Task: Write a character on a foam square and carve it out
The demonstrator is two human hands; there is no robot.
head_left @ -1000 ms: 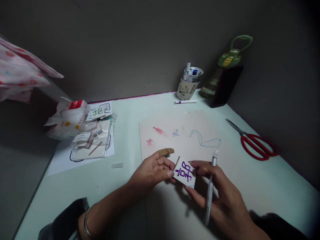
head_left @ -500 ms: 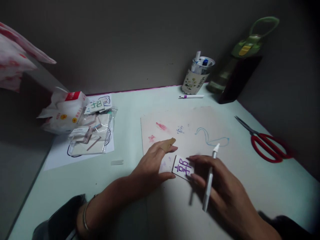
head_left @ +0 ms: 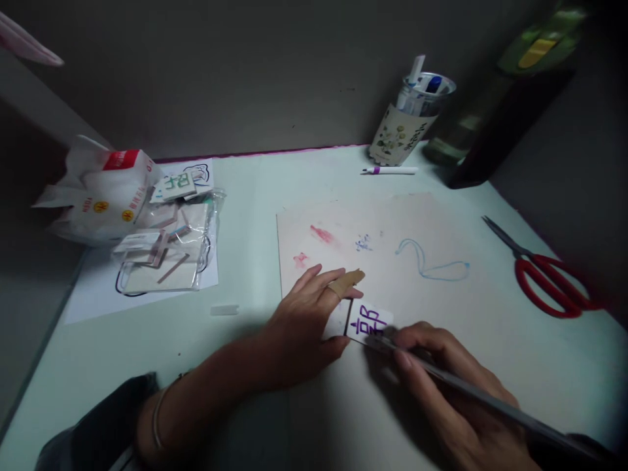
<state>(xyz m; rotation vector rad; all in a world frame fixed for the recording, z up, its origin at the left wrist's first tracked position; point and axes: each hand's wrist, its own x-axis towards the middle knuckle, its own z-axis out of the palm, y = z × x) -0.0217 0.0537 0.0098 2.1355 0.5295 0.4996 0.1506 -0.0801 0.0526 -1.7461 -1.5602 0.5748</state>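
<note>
Now the pale green bench (head_left: 235, 366) is carrying everything, and the beige cutting board (head_left: 392, 235) on it, smudged with red and blue marks, is lying under both hands. A second ago the small white card (head_left: 369, 323) with its purple character was being held up between the two hands; it is now lying flat on the board, which suggests the checking is over and work on the card is beginning. The left hand (head_left: 307, 320), with a plaster on one finger, is pressing down with fingers spread, touching the card's left edge and pinning it. The right hand (head_left: 441, 379) is gripping the craft knife (head_left: 471, 392), fingers clenched round the slim grey handle like a pen, and has turned it so the tip is meeting the card's lower right corner. Farther off, the red scissors (head_left: 549, 278) are lying at the right, a pen cup (head_left: 405, 127) is standing at the back, and a clear packet of cut pieces (head_left: 164, 252) is sitting at the left.
</note>
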